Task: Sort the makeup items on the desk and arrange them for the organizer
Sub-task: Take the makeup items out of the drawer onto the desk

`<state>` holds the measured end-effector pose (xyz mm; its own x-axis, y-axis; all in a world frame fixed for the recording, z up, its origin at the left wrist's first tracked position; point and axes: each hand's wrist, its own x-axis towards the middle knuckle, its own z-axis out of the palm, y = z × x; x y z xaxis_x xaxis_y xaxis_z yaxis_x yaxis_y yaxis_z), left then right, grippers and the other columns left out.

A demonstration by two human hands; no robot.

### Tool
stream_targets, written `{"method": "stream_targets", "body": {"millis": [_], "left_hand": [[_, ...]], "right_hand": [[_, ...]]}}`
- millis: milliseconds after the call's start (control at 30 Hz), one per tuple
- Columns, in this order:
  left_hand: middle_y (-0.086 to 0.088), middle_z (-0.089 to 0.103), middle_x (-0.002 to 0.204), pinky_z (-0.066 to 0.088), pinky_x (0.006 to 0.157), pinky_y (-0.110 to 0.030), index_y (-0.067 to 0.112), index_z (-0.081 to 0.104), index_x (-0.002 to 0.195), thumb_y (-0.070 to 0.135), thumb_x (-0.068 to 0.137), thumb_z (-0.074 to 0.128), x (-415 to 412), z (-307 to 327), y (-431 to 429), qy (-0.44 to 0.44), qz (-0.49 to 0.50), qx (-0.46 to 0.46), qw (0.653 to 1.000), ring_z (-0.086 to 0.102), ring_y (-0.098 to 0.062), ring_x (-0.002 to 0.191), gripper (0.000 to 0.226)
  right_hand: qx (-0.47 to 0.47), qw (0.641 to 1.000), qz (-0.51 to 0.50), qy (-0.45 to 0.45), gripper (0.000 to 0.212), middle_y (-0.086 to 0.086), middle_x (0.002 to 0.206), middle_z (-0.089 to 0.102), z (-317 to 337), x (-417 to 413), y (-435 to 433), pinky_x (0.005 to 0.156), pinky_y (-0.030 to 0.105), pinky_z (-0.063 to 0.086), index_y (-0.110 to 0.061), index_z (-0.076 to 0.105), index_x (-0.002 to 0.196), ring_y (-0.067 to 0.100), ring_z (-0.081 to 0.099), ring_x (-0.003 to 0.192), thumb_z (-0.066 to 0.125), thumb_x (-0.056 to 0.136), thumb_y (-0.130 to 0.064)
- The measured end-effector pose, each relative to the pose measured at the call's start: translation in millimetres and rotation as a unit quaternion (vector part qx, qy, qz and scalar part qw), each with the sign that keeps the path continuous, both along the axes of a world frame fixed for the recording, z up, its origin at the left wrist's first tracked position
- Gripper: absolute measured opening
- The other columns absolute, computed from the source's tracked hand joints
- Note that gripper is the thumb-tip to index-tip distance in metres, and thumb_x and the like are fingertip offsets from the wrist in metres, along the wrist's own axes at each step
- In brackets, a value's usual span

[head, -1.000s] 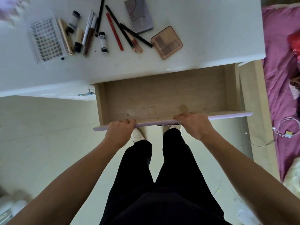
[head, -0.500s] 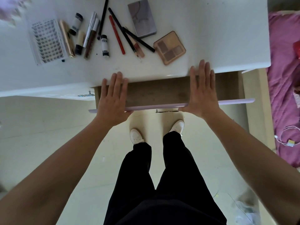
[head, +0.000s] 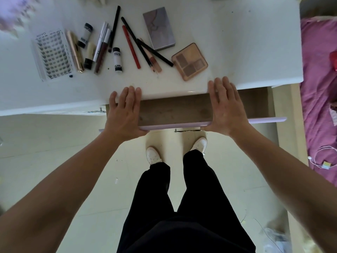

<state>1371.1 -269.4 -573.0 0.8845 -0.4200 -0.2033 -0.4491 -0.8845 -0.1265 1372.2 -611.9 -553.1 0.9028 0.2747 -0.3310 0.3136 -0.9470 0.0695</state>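
Observation:
Makeup lies scattered on the white desk [head: 237, 42]: a lash tray [head: 52, 56] at the left, several tubes and pencils beside it, a white bottle [head: 117, 60], a red pencil [head: 131, 46], a grey palette [head: 158, 28] and a brown eyeshadow palette [head: 189, 61]. Below the desk edge a wooden drawer [head: 175, 111] with a lilac front stands partly pulled out and holds nothing visible. My left hand [head: 125, 114] and my right hand [head: 227, 106] lie flat on the drawer front, fingers spread, palms pressed against it.
A bed with a pink cover [head: 321, 88] runs along the right, with a white cable [head: 321, 157] on it. My legs in black trousers and white shoes [head: 153, 155] stand on the pale floor under the drawer.
A second ago both hands gripped the front of the wide-pulled drawer. They turned flat against it and the drawer slid most of the way in; it has barely moved in the last half second.

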Motion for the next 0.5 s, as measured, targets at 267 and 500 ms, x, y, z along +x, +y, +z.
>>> {"method": "stream_targets", "body": {"millis": [267,500], "left_hand": [[-0.029,-0.008,0.162,0.005,0.118,-0.065,-0.004,-0.003,0.155,0.075,0.068,0.062,1.3,5.9,-11.0,0.032,0.018,0.008,0.999,-0.008,-0.046,0.15,0.135],[-0.023,0.053,0.124,0.044,0.087,-0.051,0.0,0.041,0.136,0.047,0.074,0.077,33.3,19.8,-37.5,-0.002,0.117,0.011,0.993,0.053,-0.04,0.107,0.085]], "right_hand": [[-0.041,0.999,0.015,0.032,0.154,0.028,0.159,-0.025,4.0,9.6,-14.2,0.122,0.058,0.001,-0.013,-0.02,0.155,0.05,-0.019,0.146,0.088,0.054,-0.055],[0.048,0.992,0.035,-0.114,0.073,0.018,0.116,0.06,7.3,41.0,-32.7,0.071,0.041,0.052,-0.007,0.055,0.118,0.039,0.06,0.095,0.092,0.06,-0.032]]}}
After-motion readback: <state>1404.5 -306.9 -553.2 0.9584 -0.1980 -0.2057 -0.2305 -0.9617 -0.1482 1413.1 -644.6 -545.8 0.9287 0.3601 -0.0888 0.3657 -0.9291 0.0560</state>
